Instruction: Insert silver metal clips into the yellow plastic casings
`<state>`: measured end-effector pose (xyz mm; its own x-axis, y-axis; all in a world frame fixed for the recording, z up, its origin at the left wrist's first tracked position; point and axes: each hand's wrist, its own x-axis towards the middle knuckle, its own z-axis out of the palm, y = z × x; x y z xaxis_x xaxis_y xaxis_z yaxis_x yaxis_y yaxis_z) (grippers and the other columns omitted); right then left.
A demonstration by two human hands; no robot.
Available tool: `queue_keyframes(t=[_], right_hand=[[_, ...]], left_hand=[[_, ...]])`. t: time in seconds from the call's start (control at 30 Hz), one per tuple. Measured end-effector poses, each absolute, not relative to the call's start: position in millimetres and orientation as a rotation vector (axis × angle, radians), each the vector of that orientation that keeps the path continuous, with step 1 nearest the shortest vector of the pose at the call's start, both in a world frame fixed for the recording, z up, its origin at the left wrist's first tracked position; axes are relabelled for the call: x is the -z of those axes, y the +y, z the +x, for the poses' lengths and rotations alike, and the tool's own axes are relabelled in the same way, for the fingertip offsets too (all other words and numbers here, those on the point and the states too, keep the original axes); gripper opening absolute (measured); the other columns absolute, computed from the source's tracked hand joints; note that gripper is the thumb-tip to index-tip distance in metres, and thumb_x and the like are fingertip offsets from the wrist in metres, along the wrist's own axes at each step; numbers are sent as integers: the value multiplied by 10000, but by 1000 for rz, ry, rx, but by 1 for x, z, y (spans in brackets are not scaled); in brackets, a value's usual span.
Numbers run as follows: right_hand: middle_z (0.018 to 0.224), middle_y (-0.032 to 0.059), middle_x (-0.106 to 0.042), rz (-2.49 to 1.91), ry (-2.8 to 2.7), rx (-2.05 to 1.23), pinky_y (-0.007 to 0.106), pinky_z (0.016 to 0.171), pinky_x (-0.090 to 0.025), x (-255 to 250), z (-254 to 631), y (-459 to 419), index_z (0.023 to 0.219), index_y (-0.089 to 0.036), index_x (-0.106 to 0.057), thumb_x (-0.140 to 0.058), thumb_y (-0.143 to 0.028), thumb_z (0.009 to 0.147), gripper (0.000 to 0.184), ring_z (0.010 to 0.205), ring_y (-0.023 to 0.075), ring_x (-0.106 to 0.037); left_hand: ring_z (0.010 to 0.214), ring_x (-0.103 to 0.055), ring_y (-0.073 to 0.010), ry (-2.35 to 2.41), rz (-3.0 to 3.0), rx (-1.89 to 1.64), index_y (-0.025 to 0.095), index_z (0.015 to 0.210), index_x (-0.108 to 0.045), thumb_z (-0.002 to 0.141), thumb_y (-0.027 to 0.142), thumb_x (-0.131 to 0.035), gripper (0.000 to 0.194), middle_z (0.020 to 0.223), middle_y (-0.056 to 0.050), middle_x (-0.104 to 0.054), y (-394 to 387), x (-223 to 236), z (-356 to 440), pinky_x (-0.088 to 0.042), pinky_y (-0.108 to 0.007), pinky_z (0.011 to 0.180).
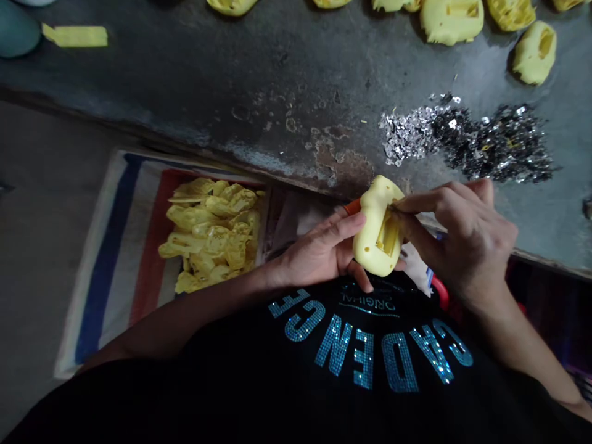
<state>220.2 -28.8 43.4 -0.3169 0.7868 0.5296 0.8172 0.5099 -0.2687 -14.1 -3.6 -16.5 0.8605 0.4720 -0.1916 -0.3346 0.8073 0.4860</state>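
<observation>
A pale yellow, rounded plastic shell with a rectangular recess and small holes is held close to my body, just off the table's edge. My left hand grips its left side, thumb on the front face, an orange band around one finger. At the recess's upper end, my right hand pinches with thumb and forefinger. Whatever lies between those fingertips is too small and covered to name. Beyond my right hand, small shiny metal pieces lie heaped on the table.
The worn grey table spans the top of the view. More yellow shells lie along its far side, with a yellow strip at far left. Below the table edge, a box of yellow plastic parts stands by a striped sheet.
</observation>
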Motion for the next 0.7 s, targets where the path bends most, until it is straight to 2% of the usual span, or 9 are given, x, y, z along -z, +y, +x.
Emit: queue_keyframes(t=[0.13, 0.3, 0.37, 0.5, 0.7], right_hand=[[1034, -37, -919, -1297, -2105, 35, 450, 835, -492, -46, 229, -34, 1223, -324, -774, -792, -133, 1127, 215, 788, 206, -792], [1217, 19, -933, -1269, -2145, 34, 487, 863, -488, -45, 234, -37, 1282, -345, -817, -779, -134, 1133, 260, 902, 249, -813], [1235, 34, -926, -1256, -2181, 58, 502, 874, -487, -44, 233, -39, 1317, -358, -831, -768, -135, 1138, 293, 896, 256, -786], [1222, 58, -919, -1207, -2189, 66, 504, 856, -493, -41, 232, -43, 1317, -298, -841, -764, -122, 1126, 270, 911, 270, -776], [1214, 56, -899, -1226, -1999, -185, 472, 909, -599, -35, 230, -46, 1339, -335, -866, -755, -62, 1103, 378, 1002, 264, -820]], left_hand=[[1109, -933, -375, 299, 409, -407, 252, 1725, -604, 1019, 765, -859, 909, 1447, -196, -856, -2, 16, -14, -763, -314, 688], [1061, -938, -363, 298, 412, -384, 259, 1671, -670, 973, 803, -886, 911, 1402, -174, -873, -2, 12, -12, -757, -310, 669], [1035, -939, -354, 301, 422, -389, 250, 1681, -663, 969, 812, -886, 934, 1379, -170, -879, -2, 11, -11, -755, -308, 667], [1066, -938, -380, 292, 456, -371, 249, 1745, -604, 975, 850, -849, 1007, 1387, -190, -878, -3, 9, -11, -736, -295, 638], [1015, -935, -350, 290, 462, -412, 262, 1629, -684, 989, 831, -852, 873, 1281, -142, -892, -6, 11, -11, -720, -288, 617]])
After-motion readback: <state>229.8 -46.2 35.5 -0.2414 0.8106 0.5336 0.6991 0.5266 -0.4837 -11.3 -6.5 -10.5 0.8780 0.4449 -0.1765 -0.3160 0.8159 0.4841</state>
